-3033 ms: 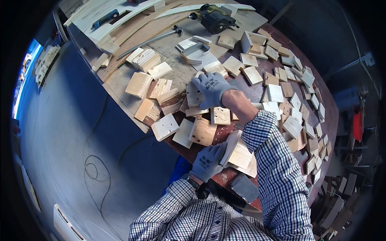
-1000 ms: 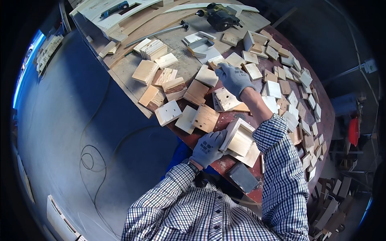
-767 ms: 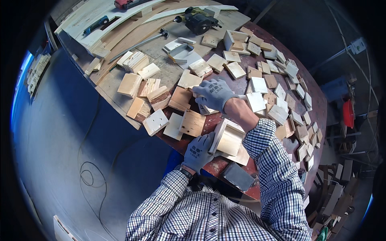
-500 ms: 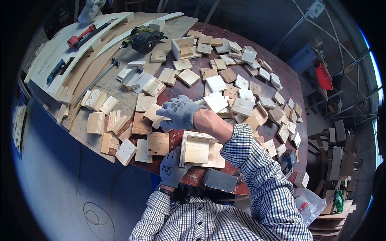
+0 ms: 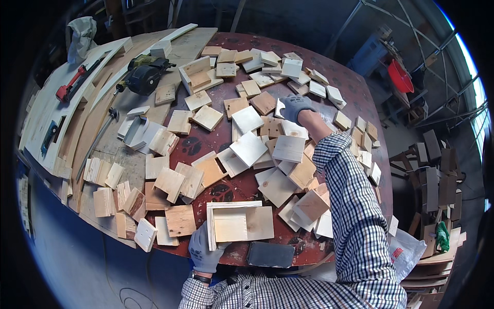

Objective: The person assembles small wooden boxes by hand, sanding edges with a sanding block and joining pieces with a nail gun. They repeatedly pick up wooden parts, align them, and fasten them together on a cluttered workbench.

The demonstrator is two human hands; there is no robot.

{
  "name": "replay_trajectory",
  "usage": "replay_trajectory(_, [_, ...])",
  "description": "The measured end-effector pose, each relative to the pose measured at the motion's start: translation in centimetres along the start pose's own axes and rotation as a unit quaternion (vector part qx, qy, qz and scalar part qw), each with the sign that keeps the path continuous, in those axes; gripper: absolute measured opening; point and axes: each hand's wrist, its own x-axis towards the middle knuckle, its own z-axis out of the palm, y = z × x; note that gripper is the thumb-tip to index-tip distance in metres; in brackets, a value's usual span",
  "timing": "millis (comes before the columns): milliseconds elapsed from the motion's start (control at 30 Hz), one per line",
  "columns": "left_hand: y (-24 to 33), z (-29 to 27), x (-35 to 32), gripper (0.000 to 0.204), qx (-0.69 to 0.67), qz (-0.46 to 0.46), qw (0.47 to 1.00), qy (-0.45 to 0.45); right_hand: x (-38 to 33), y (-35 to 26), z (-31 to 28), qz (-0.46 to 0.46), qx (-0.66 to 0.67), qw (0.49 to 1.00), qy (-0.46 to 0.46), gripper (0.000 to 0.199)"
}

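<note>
The left hand (image 5: pixel 206 251), in a grey glove, grips the near-left corner of an open, partly built wooden box (image 5: pixel 237 225) at the near edge of the round red-brown table (image 5: pixel 355 98). A dark grey block (image 5: pixel 271 254) lies just right of this hand. The right hand (image 5: pixel 295 106), also gloved, reaches far across the table and closes on a small pale wood panel (image 5: pixel 280 108) among many scattered square wood pieces. A black power tool (image 5: pixel 146 75) rests on long boards at the far left.

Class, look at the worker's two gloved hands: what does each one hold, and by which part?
The left hand grips the open wooden box at its near-left corner. The right hand pinches the edge of a small pale wooden piece on the table.
</note>
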Motion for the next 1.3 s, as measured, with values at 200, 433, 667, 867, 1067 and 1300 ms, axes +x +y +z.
replay_trajectory(200, [-0.1, -0.4, -0.5, 0.084, -0.016, -0.028, 0.999, -0.035, 6.3, -2.3, 2.2, 0.02, 0.087, 0.996, -0.028, 0.082])
replay_trajectory(433, [0.2, -0.6, -0.2, 0.082, 0.0, -0.03, 0.999, -0.039, 7.8, -0.5, 2.8, -0.028, 0.193, 0.979, -0.067, 0.104])
replay_trajectory(667, [0.2, -0.6, -0.6, 0.082, -0.001, -0.047, 0.998, -0.048, 6.9, 4.8, 4.2, -0.152, 0.763, 0.614, -0.133, 0.067])
replay_trajectory(867, [-0.3, 0.0, -0.6, 0.083, -0.002, -0.027, 0.999, -0.027, -1.3, 3.7, -2.1, -0.285, 0.892, 0.278, -0.216, 0.076])
replay_trajectory(1067, [-0.1, 0.4, -0.2, 0.085, -0.014, -0.022, 1.0, -0.001, -7.9, 4.1, -3.9, -0.25, 0.901, 0.319, -0.153, 0.079])
replay_trajectory(1300, [-0.6, 0.9, -0.6, 0.086, -0.056, -0.035, 0.998, 0.018, -15.7, 2.5, -4.2, -0.102, 0.769, 0.631, -0.002, 0.084])
